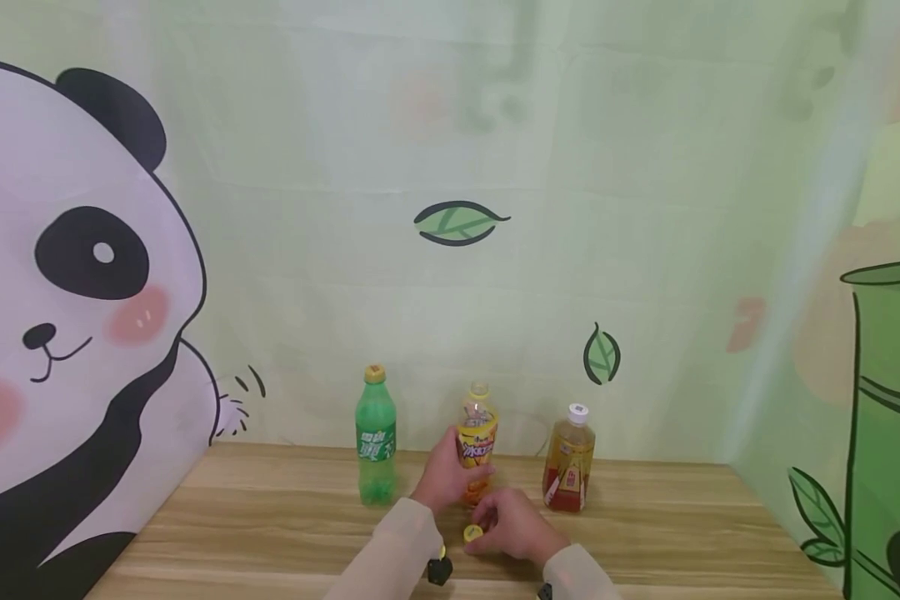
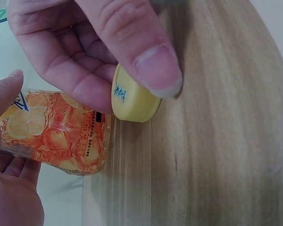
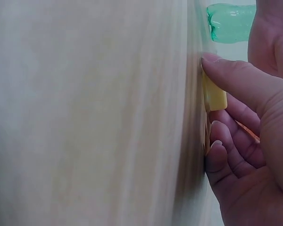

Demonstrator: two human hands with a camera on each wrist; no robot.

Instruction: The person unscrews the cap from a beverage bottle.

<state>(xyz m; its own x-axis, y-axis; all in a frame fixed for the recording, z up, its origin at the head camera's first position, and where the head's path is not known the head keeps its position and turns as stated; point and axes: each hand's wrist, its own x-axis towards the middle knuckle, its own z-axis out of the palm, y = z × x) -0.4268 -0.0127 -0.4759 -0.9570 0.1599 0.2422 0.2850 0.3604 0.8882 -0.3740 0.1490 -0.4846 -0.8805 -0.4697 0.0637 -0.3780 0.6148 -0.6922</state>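
Observation:
My left hand [image 1: 446, 477] grips an iced tea bottle [image 1: 477, 433] with a yellow and orange label, upright on the wooden table. Its clear neck shows no cap. In front of it, a yellow bottle cap [image 1: 473, 531] is down at the tabletop. My right hand [image 1: 516, 525] pinches that cap between thumb and fingers. Close up in the left wrist view, dark lettering marks the top of the cap [image 2: 132, 100], beside the bottle's orange lower label [image 2: 56, 134]. The right wrist view shows the thumb on one side of the cap [image 3: 216, 94], its rim by the wood.
A green soda bottle [image 1: 377, 442] with a yellow cap stands to the left. On the right is a white-capped bottle [image 1: 569, 458] of amber drink. Behind the table [image 1: 660, 525] hangs a pale green backdrop [image 1: 330, 250] with a panda and leaves.

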